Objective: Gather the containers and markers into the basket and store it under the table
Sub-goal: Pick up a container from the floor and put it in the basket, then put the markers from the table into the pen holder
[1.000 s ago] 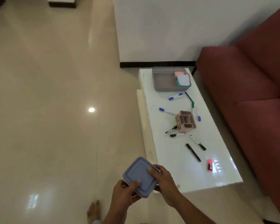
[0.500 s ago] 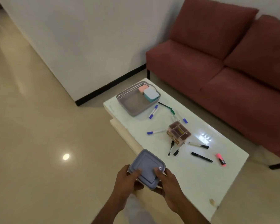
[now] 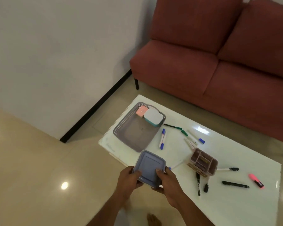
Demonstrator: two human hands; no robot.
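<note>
Both arms reach forward. The left hand (image 3: 128, 180) and right hand (image 3: 168, 183) grip the purple box (image 3: 149, 168) from its two sides, thumbs on the lid. The box hangs over the near left edge of the table (image 3: 235, 203), just before the basket (image 3: 125, 119). The basket has open room in its near half. Markers (image 3: 162, 139) lie around the middle.

Ahead of you: plain white wall (image 3: 55, 54) with black skirting strip (image 3: 95, 106), glossy beige tiled floor (image 3: 31, 160) catching light spots, dark red fabric sofa (image 3: 219, 70) to your right
</note>
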